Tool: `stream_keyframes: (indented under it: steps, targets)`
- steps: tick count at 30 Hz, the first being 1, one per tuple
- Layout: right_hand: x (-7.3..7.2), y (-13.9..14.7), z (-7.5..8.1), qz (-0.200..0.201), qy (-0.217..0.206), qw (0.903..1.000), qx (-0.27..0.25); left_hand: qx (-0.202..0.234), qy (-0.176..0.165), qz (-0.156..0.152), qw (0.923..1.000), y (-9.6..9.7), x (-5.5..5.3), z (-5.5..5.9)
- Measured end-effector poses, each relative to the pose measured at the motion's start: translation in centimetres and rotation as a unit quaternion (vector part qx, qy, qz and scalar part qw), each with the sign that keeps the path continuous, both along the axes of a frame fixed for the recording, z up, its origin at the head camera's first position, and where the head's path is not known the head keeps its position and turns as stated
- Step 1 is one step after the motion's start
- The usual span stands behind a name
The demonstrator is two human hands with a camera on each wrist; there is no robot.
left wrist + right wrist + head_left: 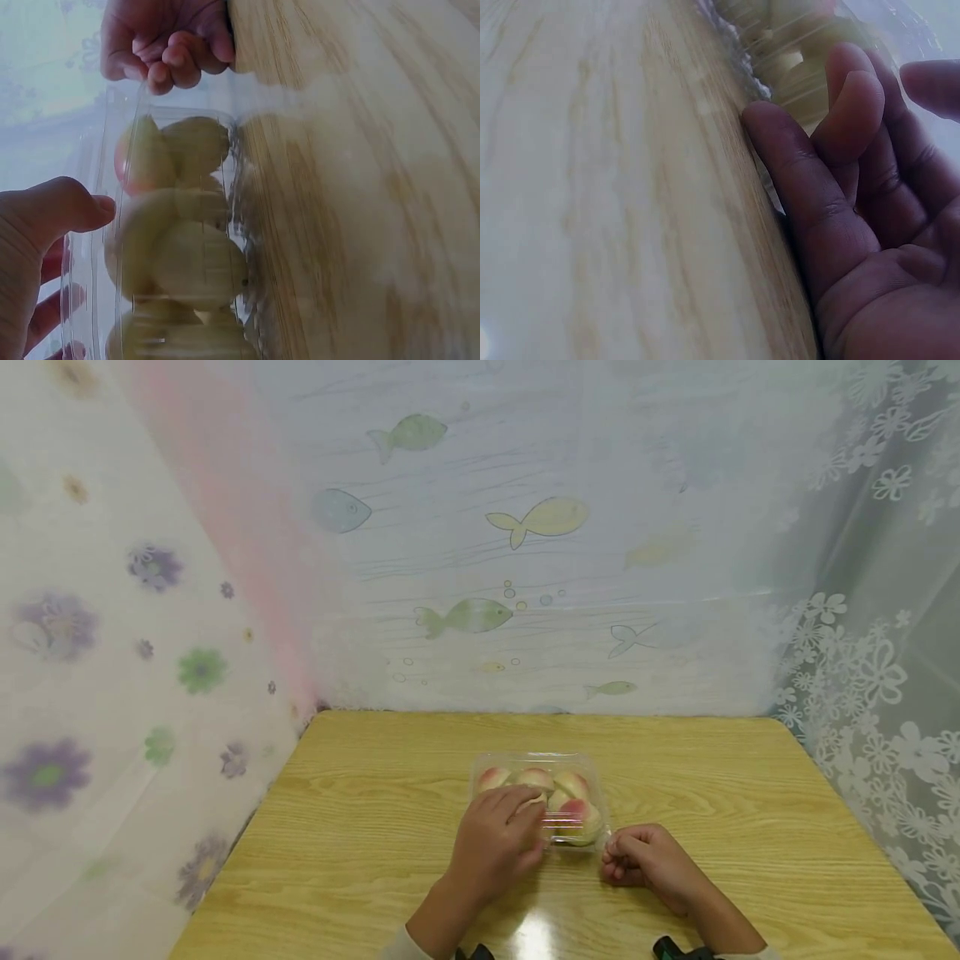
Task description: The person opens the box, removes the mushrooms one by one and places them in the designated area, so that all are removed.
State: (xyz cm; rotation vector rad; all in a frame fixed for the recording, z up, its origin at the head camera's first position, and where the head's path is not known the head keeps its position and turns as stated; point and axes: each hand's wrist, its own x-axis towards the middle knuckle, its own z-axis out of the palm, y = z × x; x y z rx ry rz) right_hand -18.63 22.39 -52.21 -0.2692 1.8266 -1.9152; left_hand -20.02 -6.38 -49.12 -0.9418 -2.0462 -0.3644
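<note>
Head view: a clear plastic box (536, 756) of peach-like pieces (576, 820) sits near the middle of the wooden surface (360, 827), slightly right. The left hand (497, 839) reaches over its near left part, and the right hand (656, 864) is at its near right corner. The likely risk is the box skidding or twisting if the hands pull unevenly, since it appears light and the surface smooth. Left wrist view: the left thumb lies against the clear plastic, the other fingers spread slightly beyond it, so they seem to hold the box's edge between them; squeezing too hard might buckle the thin wall and bruise the pieces. Right wrist view: the right fingers are bent beside the box's corner, one tip at its edge; whether they pinch plastic I cannot tell. A weak pinch there could slip, jolting the pieces inside.
</note>
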Motion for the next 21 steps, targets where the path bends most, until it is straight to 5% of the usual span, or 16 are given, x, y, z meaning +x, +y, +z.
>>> stream_keyframes:
  steps: [21]
  targets:
    - [0.0, 0.1, 0.1, 0.001, -0.003, 1.0, -0.005, -0.031, -0.022, 0.023, 0.999, -4.5, 0.1, -0.1]
